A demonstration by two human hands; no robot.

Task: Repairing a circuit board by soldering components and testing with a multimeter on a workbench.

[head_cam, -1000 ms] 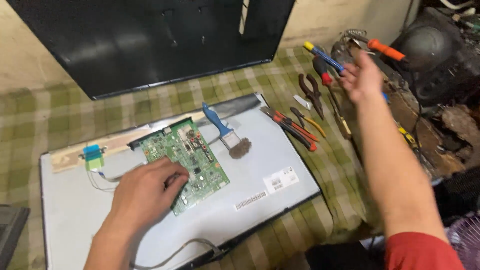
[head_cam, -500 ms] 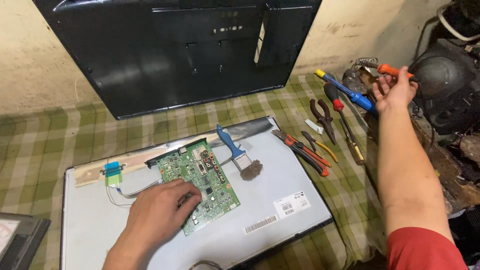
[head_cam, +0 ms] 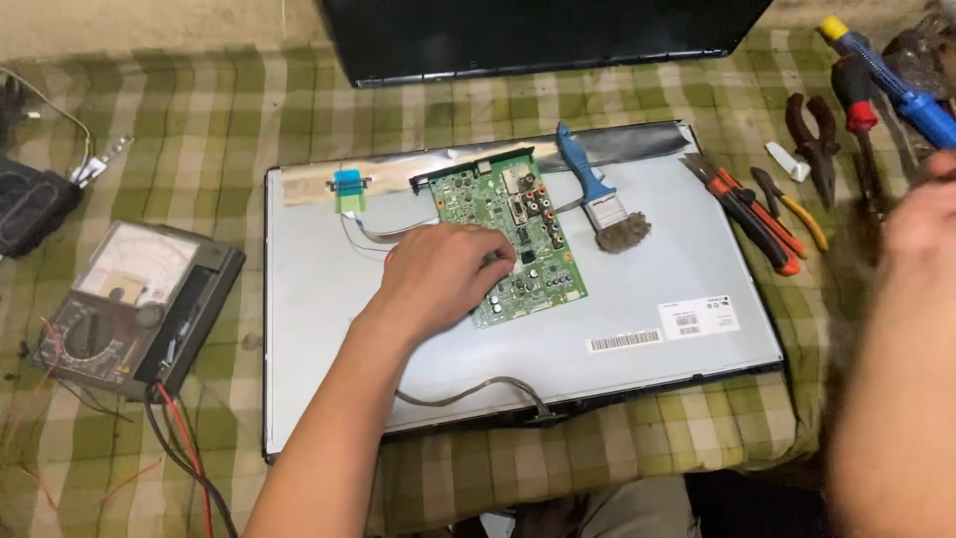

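The left hand [head_cam: 443, 279] lies palm down on the green circuit board [head_cam: 518, 234], fingers curled loosely over its left edge, pressing rather than gripping. The board rests on the grey metal back of a flat panel [head_cam: 657, 289], toward its upper middle. The right hand [head_cam: 921, 224] is a blur at the right edge, raised near the tools; whether it holds anything cannot be told.

On the panel beside the board lies a blue-handled brush [head_cam: 597, 199], bristles toward the right. A blue connector [head_cam: 349, 184] with a flat cable sits at the panel's upper left, and a thin grey cable [head_cam: 478, 389] loops near its lower edge.

The panel lies on a green checked cloth [head_cam: 199, 120]. To its left sits an analogue multimeter [head_cam: 134, 304] with red and black leads. To its right lie orange-handled cutters [head_cam: 752, 209], pliers [head_cam: 812, 144] and 2 screwdrivers [head_cam: 876, 70]. A black screen cover [head_cam: 538, 35] leans at the top.
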